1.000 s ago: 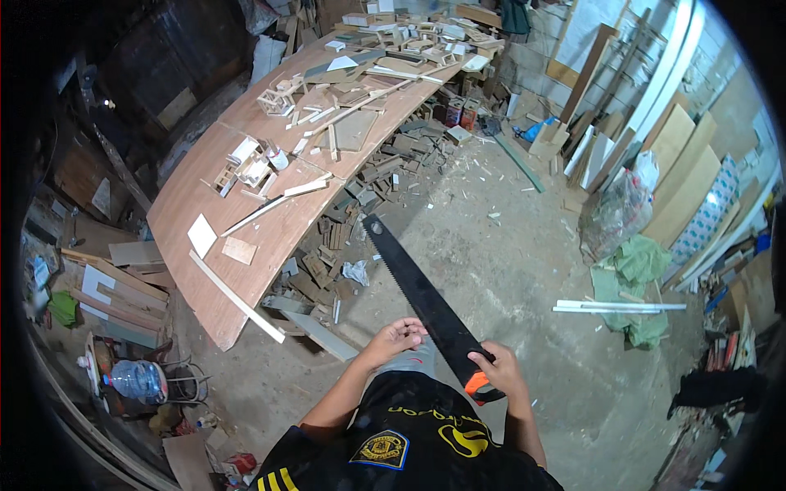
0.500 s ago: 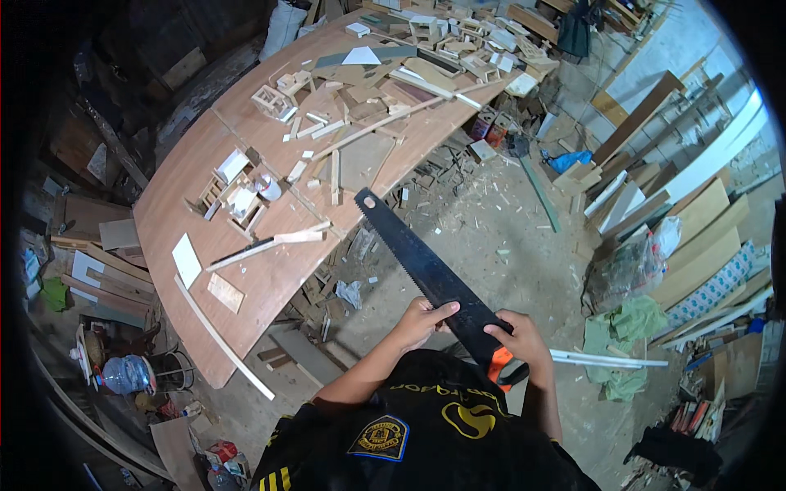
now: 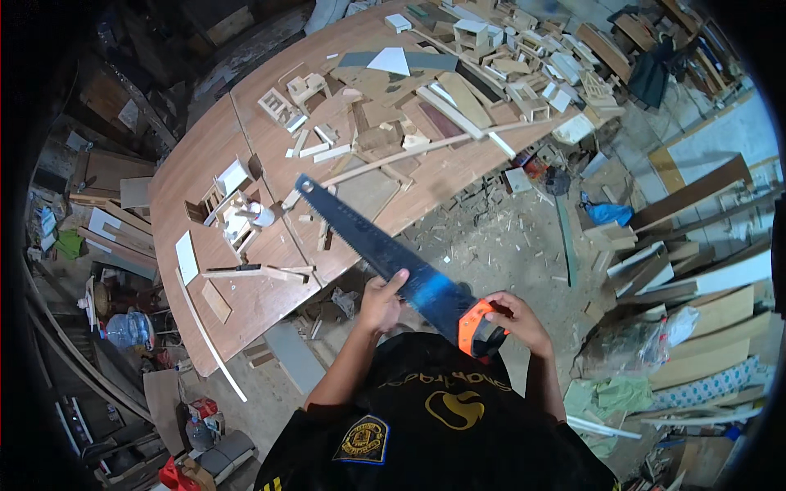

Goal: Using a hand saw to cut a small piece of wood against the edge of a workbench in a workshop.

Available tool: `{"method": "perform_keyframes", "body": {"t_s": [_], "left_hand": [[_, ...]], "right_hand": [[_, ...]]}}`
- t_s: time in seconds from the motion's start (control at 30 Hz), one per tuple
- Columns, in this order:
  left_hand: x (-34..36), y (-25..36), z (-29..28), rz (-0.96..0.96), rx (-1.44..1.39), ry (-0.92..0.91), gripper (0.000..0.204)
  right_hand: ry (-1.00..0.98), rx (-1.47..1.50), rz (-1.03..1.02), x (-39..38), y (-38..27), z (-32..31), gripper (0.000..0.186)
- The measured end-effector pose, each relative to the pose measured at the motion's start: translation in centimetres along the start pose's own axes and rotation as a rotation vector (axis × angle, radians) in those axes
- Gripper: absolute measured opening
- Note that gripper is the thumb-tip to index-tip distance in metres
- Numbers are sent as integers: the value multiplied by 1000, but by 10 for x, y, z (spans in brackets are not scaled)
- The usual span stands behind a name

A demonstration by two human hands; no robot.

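A hand saw (image 3: 385, 250) with a dark blade and an orange and black handle lies slantwise in front of my body. Its tip points up and left over the table, and its teeth face left. My left hand (image 3: 379, 304) pinches the blade's toothed edge partway down, thumb on top, its other fingers mostly hidden. At the handle end, my right hand (image 3: 520, 321) grips the orange part with thumb and fingertips. Beyond the saw's tip, a small wooden model (image 3: 237, 221) and a white bottle (image 3: 261, 215) stand on the wooden table (image 3: 270, 290).
Wood strips and offcuts (image 3: 381, 135) cover the table's middle, with small wooden models (image 3: 475, 37) heaped at the far end. Boards (image 3: 696, 176) lean along the right wall. Scraps litter the floor (image 3: 458, 237). A large plastic bottle (image 3: 128, 327) stands at left.
The saw's tip has swung left over the table. My right hand has shifted from the blade's base to the orange handle, while my left hand has moved slightly left, still on the blade.
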State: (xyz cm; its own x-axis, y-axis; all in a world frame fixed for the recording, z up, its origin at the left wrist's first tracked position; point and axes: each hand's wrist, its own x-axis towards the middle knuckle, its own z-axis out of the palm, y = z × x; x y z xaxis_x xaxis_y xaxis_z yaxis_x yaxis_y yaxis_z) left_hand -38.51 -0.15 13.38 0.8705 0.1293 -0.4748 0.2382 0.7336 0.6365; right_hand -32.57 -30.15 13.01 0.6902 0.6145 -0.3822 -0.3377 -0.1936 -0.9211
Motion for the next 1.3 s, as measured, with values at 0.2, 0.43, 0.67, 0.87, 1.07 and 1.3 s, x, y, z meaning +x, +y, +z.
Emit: {"method": "perform_keyframes", "body": {"t_s": [0.2,0.43,0.67,0.87,1.07,1.3], "left_hand": [[58,18,4,142,-77,153,26],[143,47,30,142,-181,115,34],[329,102,-90,64,534,-56,67],[427,125,-63,-55,1701,808,112],[452,120,-46,-277,1605,822,135],[475,131,-106,-206,1573,780,85]], "right_hand": [[-81,35,81,71,-33,-67,33],[99,718,26,135,-42,-68,22],[461,733,-211,161,-102,-85,23],[650,603,-259,165,-118,-106,28],[886,688,-269,162,-118,-104,23],[968,674,-225,176,-115,-103,18]]}}
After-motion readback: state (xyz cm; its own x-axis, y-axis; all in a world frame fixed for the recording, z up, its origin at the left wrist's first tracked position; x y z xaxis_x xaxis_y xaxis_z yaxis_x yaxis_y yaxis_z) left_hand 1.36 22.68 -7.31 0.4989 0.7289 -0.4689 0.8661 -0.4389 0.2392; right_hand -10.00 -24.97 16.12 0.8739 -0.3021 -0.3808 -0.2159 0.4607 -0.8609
